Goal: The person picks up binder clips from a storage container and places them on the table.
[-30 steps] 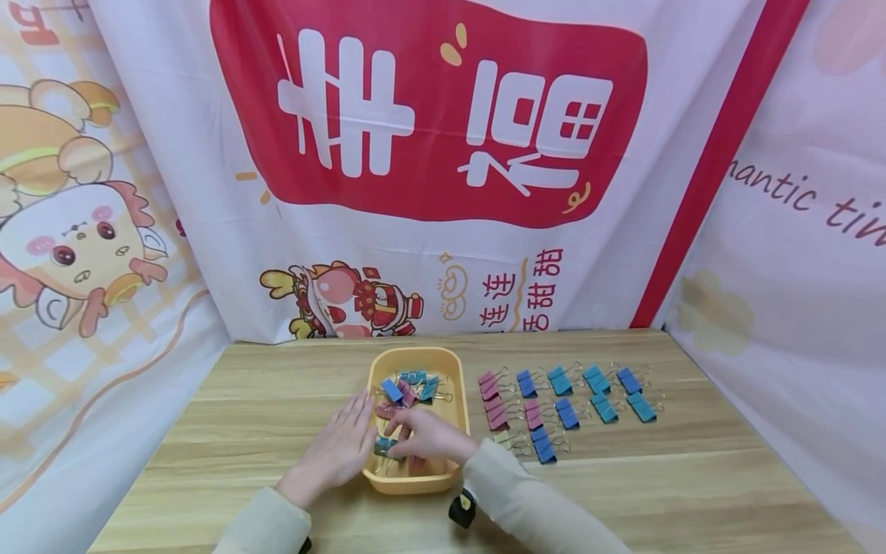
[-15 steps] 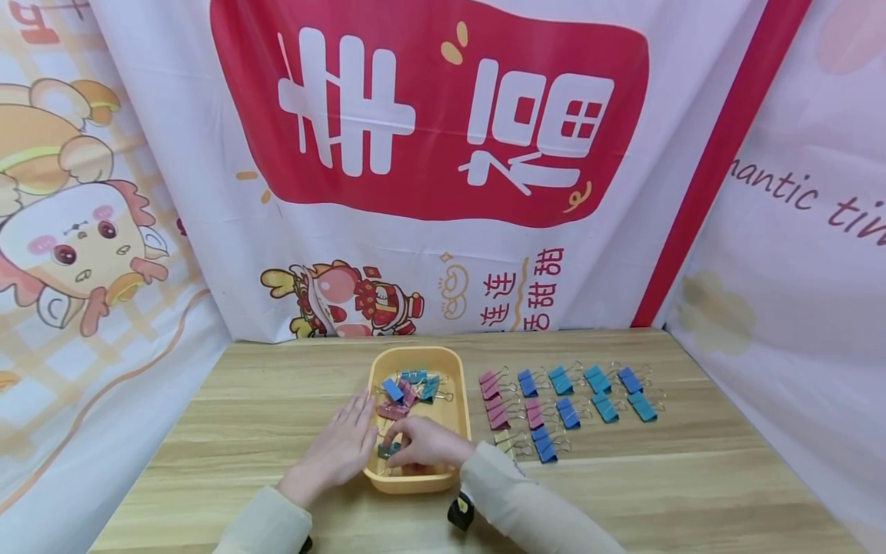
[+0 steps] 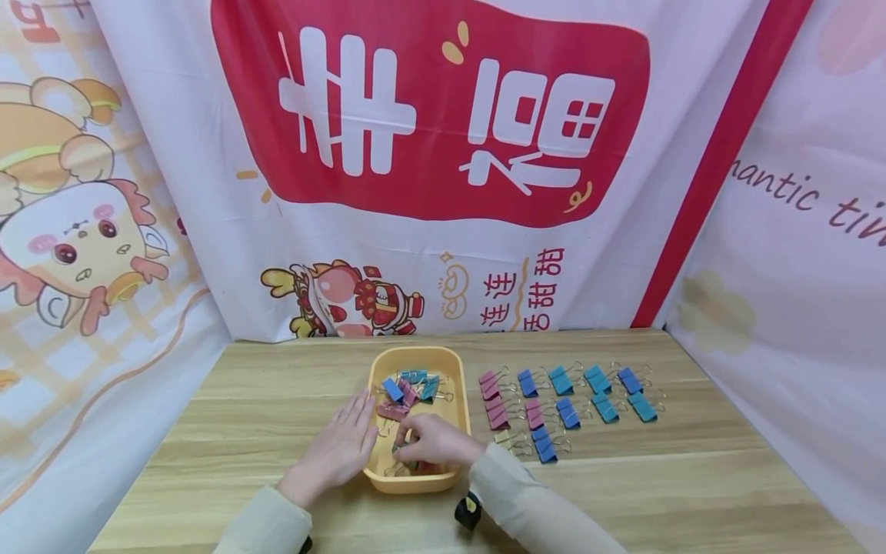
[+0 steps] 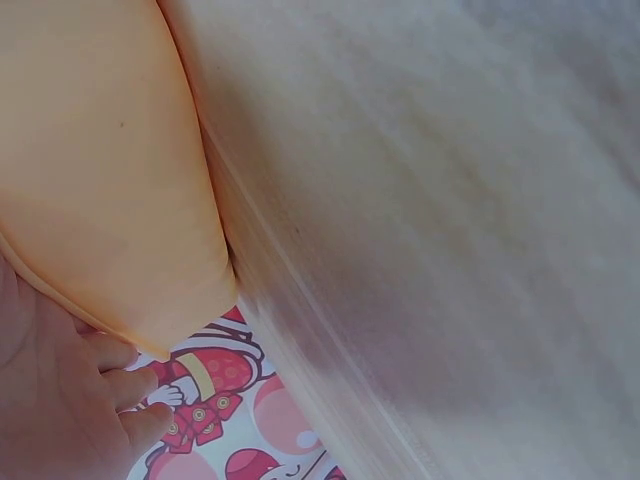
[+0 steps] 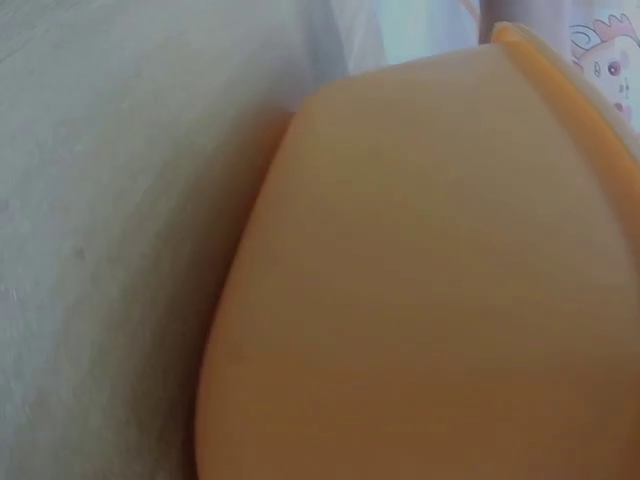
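At lower centre, the right hand (image 3: 434, 439) pinches a partly hidden teal binder clip (image 3: 400, 445) inside a rectangular yellow plastic tray (image 3: 415, 486); the left hand (image 3: 337, 441), fingers straight, touches its rim.

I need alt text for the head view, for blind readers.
A right hand pinches a mostly hidden binder clip in a yellow tray of coloured clips; the left hand rests against its rim. More clips lie in rows to the right.

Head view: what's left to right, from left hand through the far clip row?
Left hand, yellow tray, pink binder clip, blue binder clip, teal binder clip, second teal binder clip, second blue binder clip.
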`<action>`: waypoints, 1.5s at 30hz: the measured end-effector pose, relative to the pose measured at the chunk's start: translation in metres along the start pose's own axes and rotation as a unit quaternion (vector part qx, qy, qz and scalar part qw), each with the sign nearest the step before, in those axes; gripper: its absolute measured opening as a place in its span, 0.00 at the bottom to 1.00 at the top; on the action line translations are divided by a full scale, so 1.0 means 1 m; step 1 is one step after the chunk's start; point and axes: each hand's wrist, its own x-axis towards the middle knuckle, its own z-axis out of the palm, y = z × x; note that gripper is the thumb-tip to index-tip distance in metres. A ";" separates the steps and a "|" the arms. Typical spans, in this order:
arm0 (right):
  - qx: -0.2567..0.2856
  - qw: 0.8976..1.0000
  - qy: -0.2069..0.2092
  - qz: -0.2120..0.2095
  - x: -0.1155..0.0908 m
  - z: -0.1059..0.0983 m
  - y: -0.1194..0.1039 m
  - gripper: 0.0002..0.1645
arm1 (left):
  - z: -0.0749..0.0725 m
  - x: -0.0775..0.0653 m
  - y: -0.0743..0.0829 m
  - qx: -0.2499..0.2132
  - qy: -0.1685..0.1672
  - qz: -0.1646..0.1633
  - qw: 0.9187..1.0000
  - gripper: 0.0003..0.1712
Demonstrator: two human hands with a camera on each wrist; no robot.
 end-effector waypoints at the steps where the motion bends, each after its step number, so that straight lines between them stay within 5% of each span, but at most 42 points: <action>1: 0.003 1.000 0.003 0.002 -0.001 -0.001 0.000 0.06 | 0.000 0.000 0.000 0.001 0.000 0.001 1.000 0.31; 13: 0.038 0.998 0.044 0.033 -0.013 -0.013 -0.002 0.05 | 0.001 -0.001 0.000 0.004 -0.002 -0.004 1.000 0.32; 22: 0.103 0.993 0.059 0.000 -0.025 -0.025 0.001 0.03 | 0.002 -0.002 -0.001 -0.007 0.006 0.000 1.000 0.31; 37: 0.161 0.978 0.131 -0.012 -0.046 -0.065 0.014 0.05 | 0.003 -0.002 -0.001 -0.006 0.010 -0.001 1.000 0.31; 45: 0.168 0.971 0.172 0.016 -0.064 -0.088 0.020 0.07 | 0.002 -0.002 0.000 -0.012 0.009 -0.003 1.000 0.31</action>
